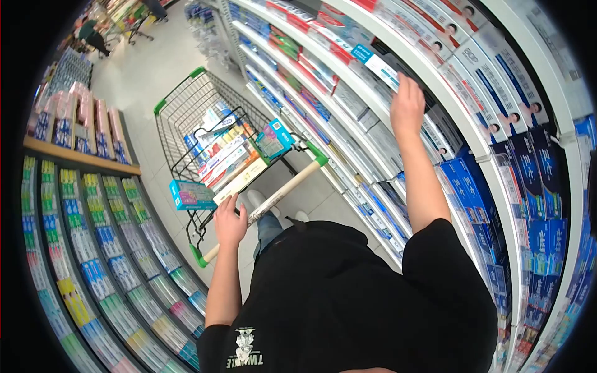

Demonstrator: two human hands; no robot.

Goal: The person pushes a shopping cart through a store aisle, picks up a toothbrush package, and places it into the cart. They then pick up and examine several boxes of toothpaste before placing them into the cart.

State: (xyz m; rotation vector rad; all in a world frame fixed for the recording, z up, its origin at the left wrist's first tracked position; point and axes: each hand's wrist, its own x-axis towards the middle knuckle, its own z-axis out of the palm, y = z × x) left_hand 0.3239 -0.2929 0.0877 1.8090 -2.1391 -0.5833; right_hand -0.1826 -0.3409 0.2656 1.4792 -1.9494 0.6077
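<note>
My right hand reaches to the shelf on the right and pinches the near end of a long teal-and-white toothpaste box. Its far end points up and left, over the shelf's front edge. My left hand is curled over the pale handle of the shopping cart, toward the handle's left end. Several boxes lie in the cart, among them a red-and-white box just beyond my left hand. Teal boxes stick out on either side, one on the left and one on the right.
Shelves of toothpaste boxes curve along my right side. On the left stands a rack of packaged toothbrushes, with pink-edged packs on its top ledge. A tiled aisle leads to a person near another cart.
</note>
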